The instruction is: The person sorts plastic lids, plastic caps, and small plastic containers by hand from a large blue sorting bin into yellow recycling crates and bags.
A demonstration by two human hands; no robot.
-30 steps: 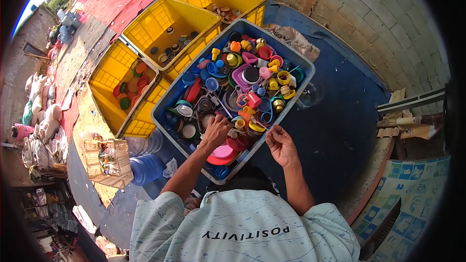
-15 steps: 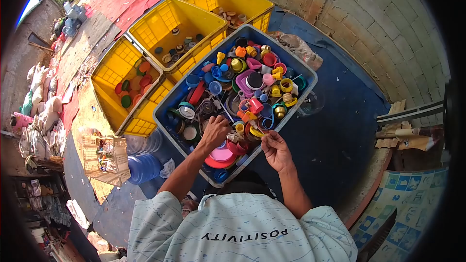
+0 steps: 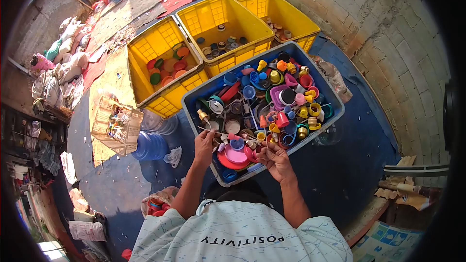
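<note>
A large grey-blue crate [image 3: 191, 116] holds a mixed heap of coloured plastic caps and lids. My left hand [image 3: 204, 148] is over its near left edge, fingers pinched on the thin tube of a gold-and-white pump cap [image 3: 203, 115]. My right hand [image 3: 275, 162] is at the near edge, its fingers closed round a thin pale stick [image 3: 266, 139] that points up from them. Between the hands lie a pink lid [image 3: 236, 155], a larger red lid [image 3: 228, 163] and a small blue cap [image 3: 237, 143].
Beyond the crate stand three yellow crates: left [image 3: 138, 75], middle [image 3: 194, 12] and right [image 3: 255, 2], each with some caps inside. A beige basket [image 3: 116, 126] and a blue water bottle [image 3: 150, 145] are at the left. A block wall [image 3: 383, 53] rises at the right.
The view has shifted, so the crates appear further right. My left hand has moved to the crate's left side, and the gold-and-white pump cap now shows by it. The right hand remains near the front edge.
</note>
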